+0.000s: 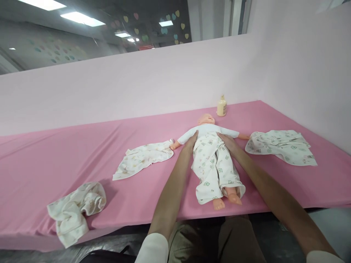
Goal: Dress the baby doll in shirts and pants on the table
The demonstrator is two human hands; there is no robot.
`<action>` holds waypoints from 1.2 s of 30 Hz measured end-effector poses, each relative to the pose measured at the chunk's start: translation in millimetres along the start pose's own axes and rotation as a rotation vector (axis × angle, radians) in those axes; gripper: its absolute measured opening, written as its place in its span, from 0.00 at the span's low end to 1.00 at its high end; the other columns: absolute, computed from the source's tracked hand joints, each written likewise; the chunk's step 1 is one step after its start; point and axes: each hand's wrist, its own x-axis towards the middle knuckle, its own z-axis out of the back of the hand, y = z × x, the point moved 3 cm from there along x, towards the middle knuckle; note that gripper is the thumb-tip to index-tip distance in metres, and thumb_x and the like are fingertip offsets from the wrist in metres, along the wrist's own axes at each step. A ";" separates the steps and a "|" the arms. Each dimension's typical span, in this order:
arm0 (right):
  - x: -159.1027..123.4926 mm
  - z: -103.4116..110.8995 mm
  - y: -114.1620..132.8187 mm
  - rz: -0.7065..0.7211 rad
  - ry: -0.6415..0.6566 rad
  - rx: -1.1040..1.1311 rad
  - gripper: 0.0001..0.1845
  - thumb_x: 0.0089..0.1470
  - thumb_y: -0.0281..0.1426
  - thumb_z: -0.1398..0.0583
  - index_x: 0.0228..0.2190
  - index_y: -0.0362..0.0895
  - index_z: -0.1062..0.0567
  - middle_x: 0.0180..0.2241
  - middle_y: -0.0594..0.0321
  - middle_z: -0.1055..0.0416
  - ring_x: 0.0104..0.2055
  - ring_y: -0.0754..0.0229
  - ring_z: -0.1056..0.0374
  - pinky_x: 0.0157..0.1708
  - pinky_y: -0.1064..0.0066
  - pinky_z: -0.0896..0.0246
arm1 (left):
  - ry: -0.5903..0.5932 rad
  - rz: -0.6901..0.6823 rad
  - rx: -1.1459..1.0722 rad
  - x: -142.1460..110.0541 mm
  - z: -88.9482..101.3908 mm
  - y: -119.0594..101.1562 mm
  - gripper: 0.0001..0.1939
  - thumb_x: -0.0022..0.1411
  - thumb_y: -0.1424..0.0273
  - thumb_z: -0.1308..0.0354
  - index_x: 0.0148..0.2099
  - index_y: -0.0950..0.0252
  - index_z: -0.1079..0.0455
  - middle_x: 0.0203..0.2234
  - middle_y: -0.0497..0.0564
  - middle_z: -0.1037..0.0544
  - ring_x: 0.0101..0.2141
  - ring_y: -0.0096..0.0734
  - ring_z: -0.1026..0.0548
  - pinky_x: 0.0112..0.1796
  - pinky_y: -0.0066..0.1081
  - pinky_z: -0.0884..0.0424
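A baby doll (206,128) in a white long-sleeved top lies on its back with its arms spread and its feet toward me. White printed baby pants (208,157) cover its legs up to the waist, and both bare feet stick out of the leg openings. At one side of the waistband is my left hand (193,140), closed on the edge of the pants. On the opposite side, my right hand (228,141) is closed on the waistband too. Both thumbs rest on top; the other fingers are mostly hidden.
A pink-covered table (131,128) stands against a pale wall. Printed cloth garments lie to the left (145,157) and right (282,146) of the doll. A crumpled printed cloth (78,208) hangs over the front edge. Behind the doll's head stands a cream pump bottle (222,107).
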 end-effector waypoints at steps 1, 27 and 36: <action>-2.0 0.8 0.9 -0.014 -0.029 -0.003 0.23 0.48 0.51 0.37 0.34 0.44 0.24 0.38 0.56 0.23 0.43 0.49 0.29 0.42 0.62 0.33 | -0.004 0.067 -0.039 -0.7 0.1 3.5 0.37 0.64 0.45 0.55 0.47 0.82 0.36 0.36 0.64 0.26 0.41 0.40 0.27 0.41 0.33 0.31; -58.2 42.8 26.6 0.194 0.301 -0.484 0.23 0.53 0.50 0.41 0.21 0.45 0.34 0.22 0.68 0.39 0.26 0.63 0.44 0.28 0.70 0.47 | 0.076 -0.449 0.588 -88.6 13.5 6.8 0.19 0.61 0.52 0.47 0.30 0.62 0.36 0.30 0.50 0.30 0.39 0.40 0.34 0.45 0.40 0.37; -71.8 43.7 8.6 0.178 0.388 -0.385 0.22 0.45 0.33 0.35 0.44 0.46 0.29 0.46 0.58 0.28 0.46 0.51 0.32 0.47 0.60 0.36 | 0.264 -0.228 0.337 -112.7 19.9 18.7 0.28 0.55 0.54 0.37 0.52 0.63 0.38 0.46 0.54 0.30 0.44 0.37 0.31 0.42 0.35 0.33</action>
